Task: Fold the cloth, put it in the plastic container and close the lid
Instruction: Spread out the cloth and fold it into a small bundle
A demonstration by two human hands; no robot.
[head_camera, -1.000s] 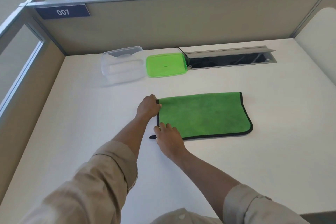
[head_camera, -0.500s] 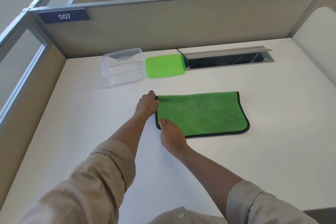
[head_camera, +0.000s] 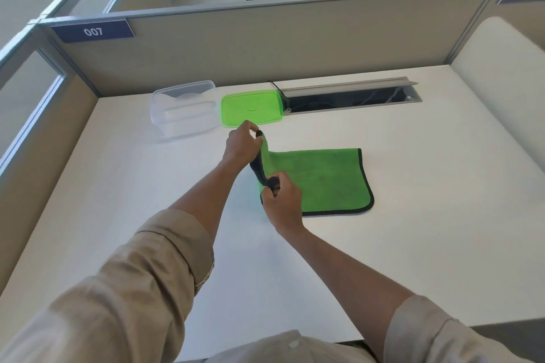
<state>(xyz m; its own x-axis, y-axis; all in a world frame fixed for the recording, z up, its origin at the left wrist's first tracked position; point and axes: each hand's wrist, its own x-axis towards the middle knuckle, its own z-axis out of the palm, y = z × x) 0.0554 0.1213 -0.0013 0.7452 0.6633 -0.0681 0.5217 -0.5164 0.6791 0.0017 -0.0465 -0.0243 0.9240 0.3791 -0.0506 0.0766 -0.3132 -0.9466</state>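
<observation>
A green cloth [head_camera: 321, 177] with a black border lies folded on the white desk [head_camera: 413, 215]. Its left edge is raised off the desk. My left hand [head_camera: 240, 146] pinches the far left corner and my right hand [head_camera: 281, 199] pinches the near left corner. The clear plastic container [head_camera: 184, 107] stands open at the back left of the desk. Its green lid [head_camera: 252, 107] lies flat right beside it, on its right.
An open cable slot [head_camera: 348, 96] with a raised metal flap runs along the back of the desk, right of the lid. Grey partition walls [head_camera: 265, 47] close the desk at the back and on the left. A rounded panel [head_camera: 501, 74] stands on the right.
Both hands have closed on the cloth's left corners and lifted that edge up off the desk; before, the cloth lay flat with the hands resting at its left edge.
</observation>
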